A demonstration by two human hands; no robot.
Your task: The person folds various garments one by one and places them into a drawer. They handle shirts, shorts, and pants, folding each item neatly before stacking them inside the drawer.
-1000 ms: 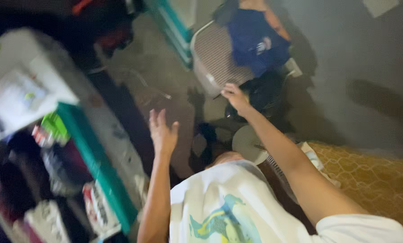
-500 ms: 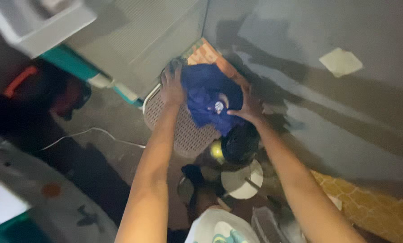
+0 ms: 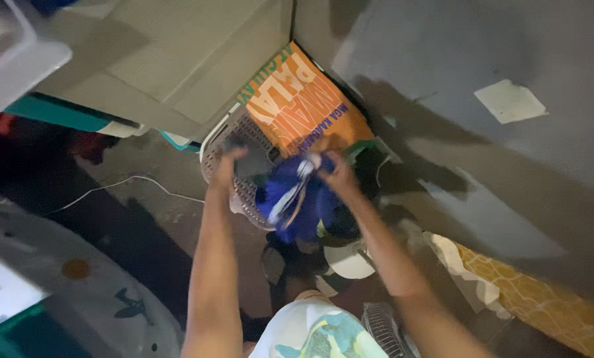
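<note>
Against the grey wall (image 3: 443, 59) we see an orange printed sack (image 3: 303, 106) leaning behind a perforated plastic basket (image 3: 234, 136), with a white cable (image 3: 131, 182) on the floor. Over the basket hangs a blue garment (image 3: 297, 202): our right hand (image 3: 333, 169) pinches its top edge, while our left hand (image 3: 227, 162) is too blurred to tell its grip.

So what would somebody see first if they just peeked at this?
Most likely the blue cloth in the middle, bunched up and held by the right hand, with the left hand raised just beside it. Behind it, an orange bag with big pale letters leans into the corner of the grey walls, partly inside a pale mesh basket. A yellow patterned cloth lies at the lower right.
</note>
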